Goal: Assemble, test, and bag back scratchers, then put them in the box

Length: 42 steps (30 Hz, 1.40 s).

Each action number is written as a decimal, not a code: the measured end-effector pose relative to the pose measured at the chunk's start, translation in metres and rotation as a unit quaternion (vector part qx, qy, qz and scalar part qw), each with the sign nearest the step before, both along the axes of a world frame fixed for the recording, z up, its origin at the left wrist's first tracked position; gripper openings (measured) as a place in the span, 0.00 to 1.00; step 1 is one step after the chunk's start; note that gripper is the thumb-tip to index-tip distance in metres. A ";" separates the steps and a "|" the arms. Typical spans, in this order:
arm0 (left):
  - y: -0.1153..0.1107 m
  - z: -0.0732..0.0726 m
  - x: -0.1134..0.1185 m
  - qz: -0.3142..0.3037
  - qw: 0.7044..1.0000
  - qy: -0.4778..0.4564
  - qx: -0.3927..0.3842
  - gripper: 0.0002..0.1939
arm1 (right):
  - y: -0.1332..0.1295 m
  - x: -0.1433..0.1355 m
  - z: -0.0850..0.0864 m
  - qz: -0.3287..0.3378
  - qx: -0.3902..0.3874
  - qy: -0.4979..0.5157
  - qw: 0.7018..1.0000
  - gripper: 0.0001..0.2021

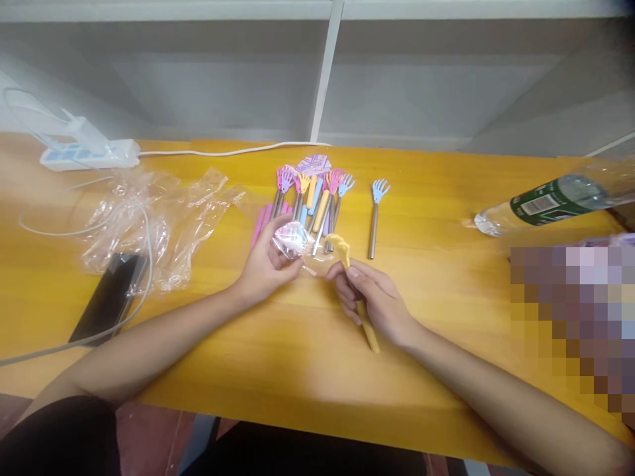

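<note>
My right hand [373,296] is closed around a yellow back scratcher [368,327], its claw-shaped head pointing up and its handle slanting down below my palm. In my left hand [268,261] a crumpled clear plastic wrapper [294,238] is held between thumb and fingers. Just beyond both hands lies a cluster of back scratcher parts: hand-shaped heads on metal rods, such as a pink one [336,180], and loose coloured handles, including a yellow handle [321,211]. Pink handles [261,221] lie partly behind my left hand. A blue-headed back scratcher part [376,218] lies alone to the right.
Clear plastic bags [163,225] and a dark phone [112,297] lie left on the wooden table [297,390], with a white cable across them. A white power strip [92,155] is behind. Printed cards [314,164] lie behind the cluster. A bottle [550,201] lies on the right.
</note>
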State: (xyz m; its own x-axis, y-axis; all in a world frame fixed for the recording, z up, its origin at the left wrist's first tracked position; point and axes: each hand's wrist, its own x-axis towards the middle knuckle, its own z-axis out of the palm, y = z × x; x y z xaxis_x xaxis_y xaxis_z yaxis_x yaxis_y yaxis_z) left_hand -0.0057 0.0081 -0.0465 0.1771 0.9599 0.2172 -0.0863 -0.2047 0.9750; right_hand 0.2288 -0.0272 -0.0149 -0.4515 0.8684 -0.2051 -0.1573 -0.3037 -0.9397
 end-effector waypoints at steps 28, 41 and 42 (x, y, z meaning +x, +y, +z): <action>0.002 0.005 -0.002 -0.020 0.995 -0.092 -0.045 0.29 | 0.001 0.003 -0.002 0.064 0.202 -0.245 0.946 0.20; -0.003 0.013 0.001 -0.005 0.994 -0.092 -0.058 0.16 | -0.005 -0.001 0.000 0.094 0.195 -0.234 0.948 0.18; -0.003 0.013 0.002 -0.002 0.994 -0.095 -0.057 0.15 | -0.006 -0.001 0.000 0.094 0.195 -0.238 0.947 0.18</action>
State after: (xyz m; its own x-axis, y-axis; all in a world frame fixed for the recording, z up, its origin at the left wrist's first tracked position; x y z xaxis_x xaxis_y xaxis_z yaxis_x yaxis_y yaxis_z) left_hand -0.0041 0.0055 -0.0335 0.1480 0.9795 0.1369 -0.2711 -0.0929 0.9581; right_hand 0.2276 -0.0330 -0.0149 -0.5433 0.8330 -0.1047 0.3339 0.1000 -0.9373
